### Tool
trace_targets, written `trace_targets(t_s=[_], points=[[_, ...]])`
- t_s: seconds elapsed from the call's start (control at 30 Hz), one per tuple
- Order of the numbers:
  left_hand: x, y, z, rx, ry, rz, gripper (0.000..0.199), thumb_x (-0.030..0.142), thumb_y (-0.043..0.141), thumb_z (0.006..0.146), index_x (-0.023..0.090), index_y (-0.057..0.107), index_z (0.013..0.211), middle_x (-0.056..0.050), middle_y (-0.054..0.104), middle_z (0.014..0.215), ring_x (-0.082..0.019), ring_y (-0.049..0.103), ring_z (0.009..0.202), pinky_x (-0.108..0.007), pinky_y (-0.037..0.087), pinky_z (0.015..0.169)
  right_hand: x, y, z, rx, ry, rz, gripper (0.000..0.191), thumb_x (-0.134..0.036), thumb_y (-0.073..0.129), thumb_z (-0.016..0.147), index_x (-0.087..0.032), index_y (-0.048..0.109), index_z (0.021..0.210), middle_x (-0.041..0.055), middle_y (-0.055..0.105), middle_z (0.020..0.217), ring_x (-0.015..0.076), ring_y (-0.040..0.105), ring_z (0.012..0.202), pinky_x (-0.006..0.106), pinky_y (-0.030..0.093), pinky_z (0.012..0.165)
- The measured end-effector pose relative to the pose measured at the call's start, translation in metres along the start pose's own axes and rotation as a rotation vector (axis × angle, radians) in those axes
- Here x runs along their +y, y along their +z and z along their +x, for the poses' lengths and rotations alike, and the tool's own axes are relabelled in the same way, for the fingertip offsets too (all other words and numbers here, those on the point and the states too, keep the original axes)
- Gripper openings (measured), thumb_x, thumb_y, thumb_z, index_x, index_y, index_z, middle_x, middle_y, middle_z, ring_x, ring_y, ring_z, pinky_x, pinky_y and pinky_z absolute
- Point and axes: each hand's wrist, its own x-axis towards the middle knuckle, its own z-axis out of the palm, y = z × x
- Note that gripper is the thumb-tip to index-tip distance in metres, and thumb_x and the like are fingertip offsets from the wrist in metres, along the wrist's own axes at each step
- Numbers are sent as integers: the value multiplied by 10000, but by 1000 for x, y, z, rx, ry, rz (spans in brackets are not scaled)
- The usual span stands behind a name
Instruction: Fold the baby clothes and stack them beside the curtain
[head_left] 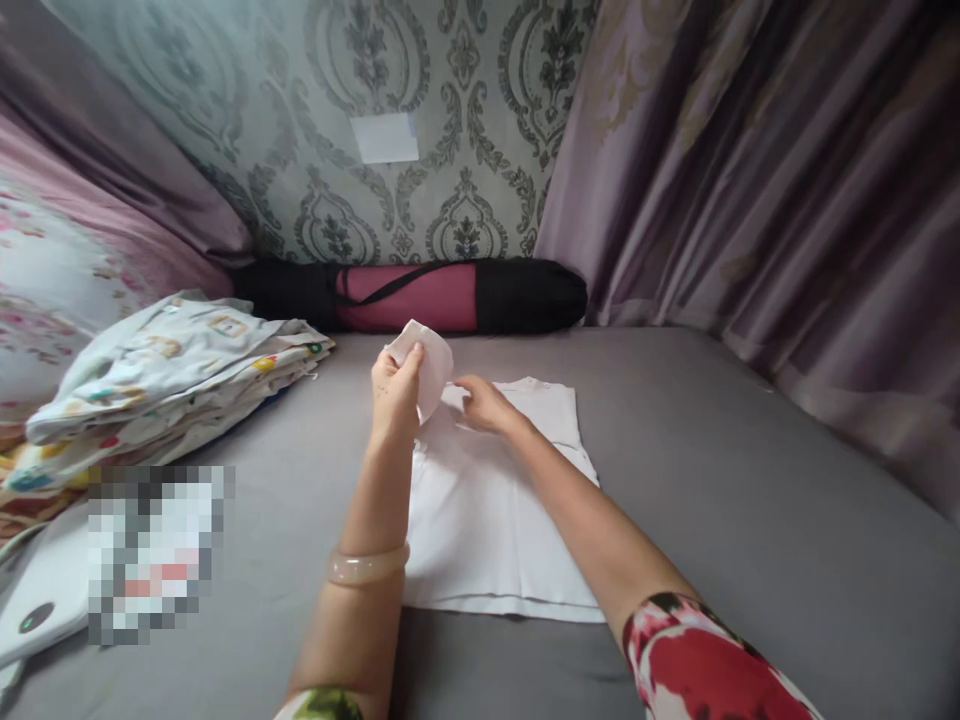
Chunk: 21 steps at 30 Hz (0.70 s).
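A white garment [480,520] lies spread on the grey bed surface, its straight hem towards me and its far left part lifted. My left hand [397,385] is closed on that raised part, thumb on top of the cloth, above the garment's far left corner. Close to its right, my right hand [482,403] is at the far part of the garment, with its index finger pointing left towards the lifted cloth. The other fingers of that hand are curled and partly hidden, so I cannot make out whether they hold cloth.
Folded patterned fabrics [172,370] are piled at the left, with a white device [52,590] nearer me, beside a pixelated patch. A black and maroon roll bag [409,298] lies along the patterned wall. Purple curtains [750,170] hang at the right.
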Motion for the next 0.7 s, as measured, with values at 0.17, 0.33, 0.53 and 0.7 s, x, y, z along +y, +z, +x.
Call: trace_targets(t_s=[0.17, 0.33, 0.53, 0.7], points=[[-12, 13, -12, -22, 56, 97, 401, 470, 687, 699, 169, 558, 930, -4, 627, 786, -170, 635, 769, -269, 489, 694, 27, -22, -31, 107, 469, 784, 163, -178, 476, 924, -139, 622, 986, 115, 708, 968, 171, 699, 790, 332, 548, 787], [-38, 26, -27, -444, 20, 238, 491, 592, 517, 854, 187, 573, 1126, -98, 660, 1110, -237, 601, 1108, -340, 459, 931, 44, -33, -47, 43, 608, 1253, 463, -451, 251, 1008, -114, 568, 1016, 139, 707, 834, 203, 702, 712, 386, 566, 731], [-48, -1, 2, -460, -56, 282, 686, 641, 178, 939, 154, 432, 1349, -163, 529, 1376, -227, 456, 1322, -408, 322, 1096, 65, -33, -48, 118, 626, 1466, 569, -589, 225, 965, -164, 571, 1118, 128, 722, 932, 251, 694, 893, 501, 544, 799], [-28, -28, 11, -272, -114, 639, 503, 371, 412, 895, 142, 423, 1342, -145, 601, 1287, -227, 541, 1229, -397, 403, 1034, 76, -29, -42, 218, 620, 1403, 186, -233, 527, 882, -153, 610, 1028, 80, 729, 820, 209, 703, 787, 401, 574, 772]])
